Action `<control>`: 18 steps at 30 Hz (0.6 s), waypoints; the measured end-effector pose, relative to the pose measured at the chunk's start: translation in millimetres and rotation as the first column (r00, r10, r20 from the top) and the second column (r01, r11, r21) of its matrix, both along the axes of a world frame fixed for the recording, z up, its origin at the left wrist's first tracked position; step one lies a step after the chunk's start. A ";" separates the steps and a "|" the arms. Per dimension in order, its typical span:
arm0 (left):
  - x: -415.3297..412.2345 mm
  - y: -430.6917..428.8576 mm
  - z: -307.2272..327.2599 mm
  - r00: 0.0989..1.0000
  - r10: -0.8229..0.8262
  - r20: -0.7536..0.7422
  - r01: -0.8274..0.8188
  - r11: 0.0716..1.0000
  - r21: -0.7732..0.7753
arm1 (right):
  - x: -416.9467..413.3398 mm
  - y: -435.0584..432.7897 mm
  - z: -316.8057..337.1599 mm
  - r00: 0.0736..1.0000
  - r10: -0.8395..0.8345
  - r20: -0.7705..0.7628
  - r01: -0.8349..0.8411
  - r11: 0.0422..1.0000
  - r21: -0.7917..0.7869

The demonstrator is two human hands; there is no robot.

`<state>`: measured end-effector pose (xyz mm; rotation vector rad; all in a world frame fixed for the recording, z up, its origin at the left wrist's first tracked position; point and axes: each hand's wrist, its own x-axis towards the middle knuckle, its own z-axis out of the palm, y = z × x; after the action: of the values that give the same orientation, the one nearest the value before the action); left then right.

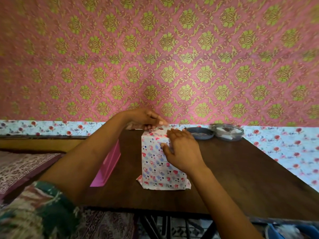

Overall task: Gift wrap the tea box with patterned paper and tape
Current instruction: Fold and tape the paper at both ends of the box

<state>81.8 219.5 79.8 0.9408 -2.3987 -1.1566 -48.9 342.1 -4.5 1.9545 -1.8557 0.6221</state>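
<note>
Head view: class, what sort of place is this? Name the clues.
Probably a room at home: pink damask wallpaper, a dark wooden table before it, patterned fabric, perhaps bedding, on the left.

A: Free room?
B: Table point(241, 178) shows bare wood right of the wrapped box point(155, 169) and along the near edge.
A: Obstacles?
B: Pink case point(107, 167) stands on edge just left of the box, with a narrow gap between. Grey lid point(200, 133) and clear round tub point(228, 132) sit side by side at the far edge, near the wall point(172, 66). Left hand point(145, 119) pinches at the box's top; right hand point(181, 150) lies flat on its right side.
</note>
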 end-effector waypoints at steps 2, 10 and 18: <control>-0.6 -0.7 1.8 0.999 -0.019 0.028 0.018 1.000 0.021 | 0.9 1.5 0.1 1.000 -0.001 0.001 0.001 1.000 -0.005; -6.7 -6.5 6.2 0.950 0.060 0.306 -0.028 0.994 -0.108 | 2.7 3.2 -0.7 1.000 -0.004 -0.002 0.004 1.000 -0.007; -12.0 -6.4 8.0 0.792 0.342 0.505 -0.128 0.903 -0.410 | 1.9 2.9 -1.4 1.000 -0.004 0.016 0.003 1.000 0.015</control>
<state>69.8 213.0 87.8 1.5722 -2.6789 -0.3349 -47.1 345.0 -5.9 1.9607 -1.8778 0.6264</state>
